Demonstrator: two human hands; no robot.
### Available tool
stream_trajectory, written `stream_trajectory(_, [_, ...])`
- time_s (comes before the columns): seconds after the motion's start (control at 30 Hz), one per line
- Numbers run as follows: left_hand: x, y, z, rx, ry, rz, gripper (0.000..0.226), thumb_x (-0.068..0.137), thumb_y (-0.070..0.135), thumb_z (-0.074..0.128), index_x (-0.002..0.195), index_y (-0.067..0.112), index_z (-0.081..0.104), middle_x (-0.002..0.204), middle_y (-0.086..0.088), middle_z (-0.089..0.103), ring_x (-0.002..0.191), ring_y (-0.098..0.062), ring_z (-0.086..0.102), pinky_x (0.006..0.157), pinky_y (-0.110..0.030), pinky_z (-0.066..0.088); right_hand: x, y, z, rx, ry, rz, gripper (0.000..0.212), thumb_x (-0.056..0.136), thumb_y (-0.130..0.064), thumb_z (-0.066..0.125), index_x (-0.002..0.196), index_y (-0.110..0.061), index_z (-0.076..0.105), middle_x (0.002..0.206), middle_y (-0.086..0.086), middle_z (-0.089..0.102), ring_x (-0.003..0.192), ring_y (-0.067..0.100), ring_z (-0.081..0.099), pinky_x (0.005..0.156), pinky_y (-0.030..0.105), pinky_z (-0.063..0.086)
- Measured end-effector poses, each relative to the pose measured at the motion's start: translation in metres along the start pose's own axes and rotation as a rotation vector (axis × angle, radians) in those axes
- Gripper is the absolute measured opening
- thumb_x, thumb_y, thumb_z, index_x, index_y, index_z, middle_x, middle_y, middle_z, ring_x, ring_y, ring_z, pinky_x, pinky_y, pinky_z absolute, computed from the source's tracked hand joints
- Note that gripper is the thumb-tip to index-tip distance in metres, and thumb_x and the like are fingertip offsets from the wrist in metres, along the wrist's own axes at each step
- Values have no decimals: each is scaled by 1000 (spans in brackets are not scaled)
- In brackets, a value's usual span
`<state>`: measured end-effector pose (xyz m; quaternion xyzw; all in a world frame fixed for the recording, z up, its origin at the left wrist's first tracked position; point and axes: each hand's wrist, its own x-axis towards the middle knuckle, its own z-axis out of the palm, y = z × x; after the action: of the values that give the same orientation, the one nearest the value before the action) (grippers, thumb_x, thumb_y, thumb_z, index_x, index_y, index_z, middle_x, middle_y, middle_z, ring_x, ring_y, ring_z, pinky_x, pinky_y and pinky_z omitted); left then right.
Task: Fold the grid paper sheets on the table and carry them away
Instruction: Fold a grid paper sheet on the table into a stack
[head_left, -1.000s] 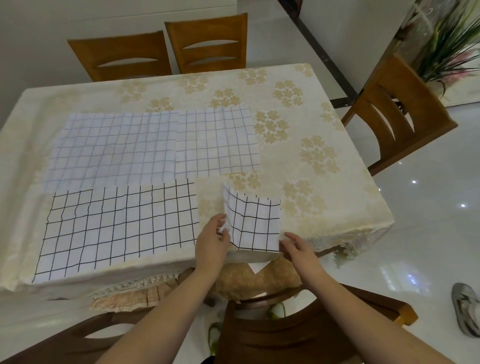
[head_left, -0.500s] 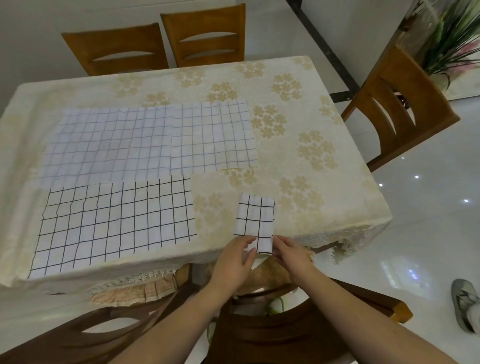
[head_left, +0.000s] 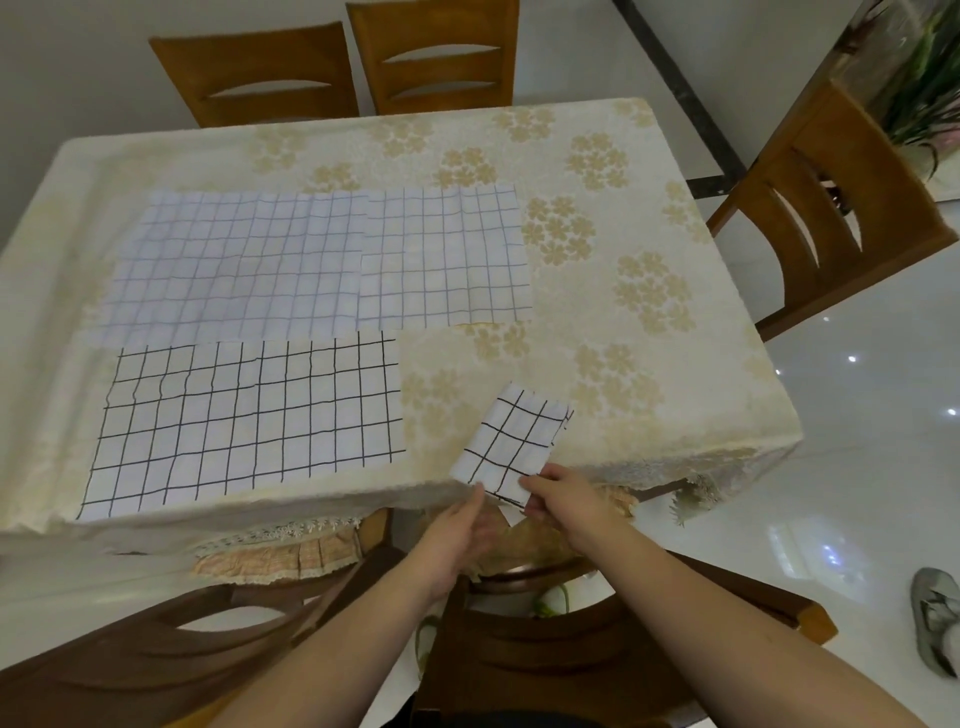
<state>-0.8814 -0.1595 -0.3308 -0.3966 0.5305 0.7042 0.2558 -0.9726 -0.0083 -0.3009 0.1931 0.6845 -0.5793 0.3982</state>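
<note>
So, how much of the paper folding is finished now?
One sheet looks folded: the small folded sheet lies tilted at the table's near edge, pinched by the right hand, with the left hand beside it. Three sheets are left flat: the bold-grid sheet and two pale sheets. Nothing is carried away yet.

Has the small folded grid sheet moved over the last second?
Yes. The folded sheet has turned clockwise and slid toward the table's near edge, its near corner now overhanging it, pinched by the right hand. The left hand touches it.
</note>
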Motion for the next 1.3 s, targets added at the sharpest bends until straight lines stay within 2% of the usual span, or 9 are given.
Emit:
stream_trajectory(0.13, [-5, 21, 5, -309, 63, 77, 33, 93, 29, 62, 122, 12, 60, 109, -10, 73, 102, -27, 69, 95, -48, 53, -16, 5, 10, -9, -37, 13, 20, 88, -10, 68, 101, 3, 59, 80, 11, 60, 66, 16, 60, 54, 18, 52])
stream_trajectory(0.27, [-13, 30, -1, -186, 114, 199, 33, 94, 5, 56, 126, 12, 57, 116, -9, 68, 105, -26, 66, 90, -42, 55, -20, 13, 12, 161, -77, -51, 22, 88, -9, 66, 109, -11, 58, 102, 8, 66, 92, 21, 66, 71, 26, 55])
stream_trajectory(0.47, [-32, 39, -30, 48, 15, 324, 32, 93, 4, 58, 122, 19, 58, 115, -3, 69, 103, -19, 67, 84, -33, 56, -13, 7, -10, 580, -60, -89, 38, 91, -17, 61, 127, -7, 54, 117, 14, 67, 103, 26, 67, 82, 40, 58])
stream_trajectory(0.63, [-48, 44, -63, 124, -45, 353, 31, 90, 6, 64, 118, 20, 63, 111, -3, 72, 103, -21, 68, 86, -37, 57, -31, -10, -24, 215, -82, -117, 39, 88, -28, 67, 123, -10, 61, 113, 10, 71, 107, 28, 66, 91, 41, 54])
stream_trajectory(0.73, [-55, 44, -80, 226, 18, 393, 37, 80, 29, 76, 115, 24, 65, 109, -2, 72, 103, -22, 68, 93, -44, 54, -45, -12, -19, 0, -51, -161, 28, 87, -27, 69, 110, -11, 68, 104, 11, 74, 101, 31, 69, 96, 49, 51])
stream_trajectory(0.8, [-57, 43, -87, 180, 86, 390, 41, 74, 36, 79, 111, 24, 65, 109, -4, 69, 103, -22, 66, 94, -42, 53, -56, -13, -12, -16, -32, -198, 21, 89, -19, 68, 106, -7, 69, 99, 13, 74, 94, 30, 71, 87, 45, 56])
stream_trajectory(0.97, [-69, 46, -92, -32, 77, 348, 31, 90, 17, 66, 120, 9, 61, 109, -9, 70, 102, -25, 67, 93, -43, 54, -83, -9, 6, -39, 24, -272, 13, 91, -15, 64, 98, -6, 70, 91, 11, 76, 87, 29, 72, 78, 40, 58])
stream_trajectory(1.1, [-74, 48, -93, 25, 43, 379, 24, 91, 15, 65, 114, 11, 62, 110, -10, 69, 101, -27, 67, 87, -43, 57, -101, 4, 9, -79, 98, -313, 6, 91, -15, 64, 89, -12, 69, 83, 5, 74, 82, 27, 71, 66, 32, 55])
stream_trajectory(1.3, [-83, 59, -74, 256, -45, 483, 10, 92, 19, 64, 100, 25, 66, 100, 2, 71, 92, -17, 69, 78, -31, 57, -142, 23, -9, -63, 151, -297, 16, 91, -13, 63, 106, -7, 67, 98, 10, 74, 85, 19, 72, 69, 29, 59])
